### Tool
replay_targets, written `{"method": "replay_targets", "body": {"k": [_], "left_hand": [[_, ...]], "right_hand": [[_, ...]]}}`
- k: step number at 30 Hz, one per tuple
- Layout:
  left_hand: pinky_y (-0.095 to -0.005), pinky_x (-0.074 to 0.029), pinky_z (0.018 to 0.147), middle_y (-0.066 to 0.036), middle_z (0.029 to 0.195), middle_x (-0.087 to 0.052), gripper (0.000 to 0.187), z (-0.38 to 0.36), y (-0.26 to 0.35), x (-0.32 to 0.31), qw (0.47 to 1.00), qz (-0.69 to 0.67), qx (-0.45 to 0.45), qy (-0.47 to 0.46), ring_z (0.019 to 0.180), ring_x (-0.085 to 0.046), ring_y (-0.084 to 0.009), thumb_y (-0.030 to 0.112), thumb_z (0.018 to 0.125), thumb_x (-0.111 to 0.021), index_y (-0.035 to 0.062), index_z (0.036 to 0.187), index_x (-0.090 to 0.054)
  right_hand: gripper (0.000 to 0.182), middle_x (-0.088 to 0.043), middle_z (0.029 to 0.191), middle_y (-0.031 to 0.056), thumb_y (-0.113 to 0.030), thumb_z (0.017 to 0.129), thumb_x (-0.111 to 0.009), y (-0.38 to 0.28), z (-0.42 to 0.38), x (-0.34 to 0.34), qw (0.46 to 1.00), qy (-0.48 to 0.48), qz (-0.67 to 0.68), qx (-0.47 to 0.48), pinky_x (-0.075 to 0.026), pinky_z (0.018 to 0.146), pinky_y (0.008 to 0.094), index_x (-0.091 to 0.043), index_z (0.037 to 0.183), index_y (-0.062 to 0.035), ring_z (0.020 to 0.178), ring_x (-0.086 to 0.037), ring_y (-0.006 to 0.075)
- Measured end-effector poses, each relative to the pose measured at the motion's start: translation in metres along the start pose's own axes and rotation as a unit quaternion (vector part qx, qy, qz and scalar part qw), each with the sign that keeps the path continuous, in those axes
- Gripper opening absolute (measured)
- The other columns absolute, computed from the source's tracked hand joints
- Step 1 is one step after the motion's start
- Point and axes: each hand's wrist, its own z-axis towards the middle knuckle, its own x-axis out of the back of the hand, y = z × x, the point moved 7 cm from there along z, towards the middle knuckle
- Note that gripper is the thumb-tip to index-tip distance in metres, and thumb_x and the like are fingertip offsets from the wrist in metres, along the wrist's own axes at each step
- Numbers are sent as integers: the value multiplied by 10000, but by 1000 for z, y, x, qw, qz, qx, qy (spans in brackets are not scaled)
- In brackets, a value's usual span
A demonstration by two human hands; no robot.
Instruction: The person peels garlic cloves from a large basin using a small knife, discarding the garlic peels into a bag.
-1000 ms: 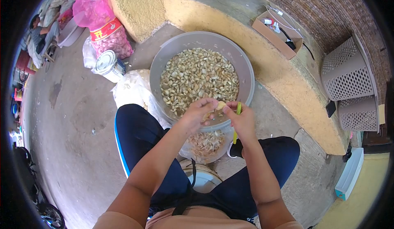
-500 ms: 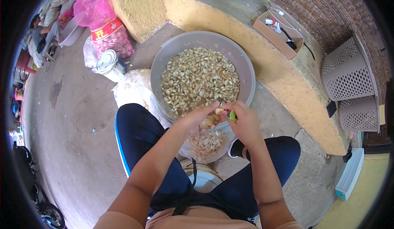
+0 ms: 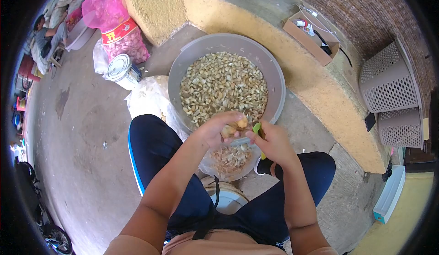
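Several garlic cloves [image 3: 228, 130] lie in my left hand [image 3: 218, 129], whose fingers are closed round them, with one clove raised near the thumb. My right hand [image 3: 273, 141] grips a small knife with a yellow-green handle [image 3: 262, 154], close to the raised clove. Both hands are over the near edge of a large grey tub [image 3: 273, 72] holding many garlic cloves in water [image 3: 224, 83]. Below the hands, a clear bag or bowl holds papery peels [image 3: 232, 160].
A white plastic bag [image 3: 151, 100] and a metal can [image 3: 122, 71] stand left of the tub, near a pink mesh sack [image 3: 123, 40]. A cardboard box [image 3: 308, 42] rests on the ledge [image 3: 292, 58]. At far left sits another person [image 3: 45, 35]. Crates [image 3: 388, 85] are on the right.
My right hand has moved slightly right and down and the knife has turned, showing more green. The clove by my left thumb now stands more exposed.
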Motion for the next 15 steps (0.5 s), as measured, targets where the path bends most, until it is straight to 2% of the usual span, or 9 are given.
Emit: {"method": "replay_targets", "body": {"k": [1, 4, 7, 10, 15], "left_hand": [[-166, -317, 340, -53, 734, -536, 258, 0, 0, -1, 1000, 8, -7, -6, 559, -494, -89, 280, 830, -523, 35, 911, -520], [-168, -332, 354, -54, 733, -535, 283, -1, 1, -3, 999, 38, -17, -27, 560, -496, -83, 299, 841, -523, 34, 939, -512], [-165, -342, 368, -46, 733, -531, 298, -3, 4, -6, 996, 63, -29, -49, 560, -494, -75, 311, 844, -526, 35, 957, -509], [-162, -343, 373, -35, 733, -525, 296, -3, 4, -9, 996, 73, -29, -49, 556, -488, -68, 300, 842, -535, 34, 968, -508], [-160, -344, 388, -21, 727, -510, 296, -1, 0, -8, 996, 66, -30, -54, 562, -475, -59, 279, 838, -547, 29, 991, -501]], "right_hand": [[264, -576, 718, 133, -206, 762, -628, 1, -2, -5, 996, -50, 44, -55, -425, 549, 302, -489, 820, 10, 622, -567, 204], [260, -562, 617, 117, -214, 765, -633, 11, 3, -9, 998, -21, 50, -23, -418, 529, 307, -507, 824, 6, 562, -546, 177], [293, -560, 624, 120, -249, 747, -655, 1, 1, -5, 995, 11, 89, 38, -408, 516, 306, -532, 846, -2, 552, -533, 167], [367, -555, 616, 116, -314, 713, -683, 3, 0, -4, 998, 25, 50, 31, -406, 512, 306, -551, 861, -6, 547, -531, 180], [431, -532, 554, 111, -401, 677, -693, -3, 0, 1, 998, 60, -32, 17, -395, 481, 319, -556, 762, -1, 493, -516, 230]]}}
